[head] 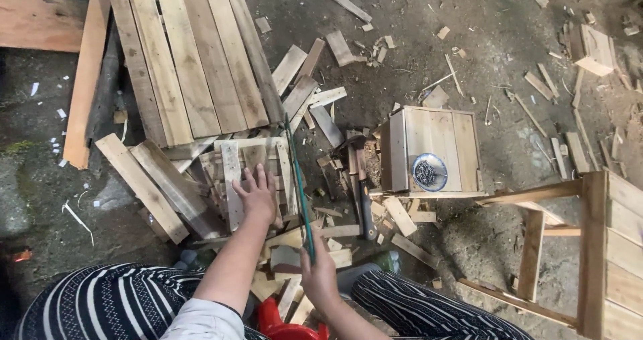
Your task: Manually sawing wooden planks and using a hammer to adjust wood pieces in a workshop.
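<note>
- Left hand (258,194) is flat on top of a small wooden slat frame (251,173), fingers spread and pressing down on it, pointing away from the body.
- Right hand (319,273) is closed in a fist around the near end of a hand saw (298,179) with a thin green blade.
- The saw's long axis runs near-to-far, leaning a bit left at the far tip, so the blade points away from the person. It lies just right of the left hand's fingers, along the right edge of the frame. Can't tell if the teeth are actually biting into the wood.
- The left hand is the one nearer the frame; the right sits closer to the body, behind the cut line.
- The frame sits on the ground in a heap of scrap boards (167,193), with a pallet (191,52) just beyond it.
- To the right: a hammer (362,186) on the ground, then a wooden box (432,152) with a round tin of nails (429,172) on top.
- A red stool (284,326) peeks out between the knees.
</note>
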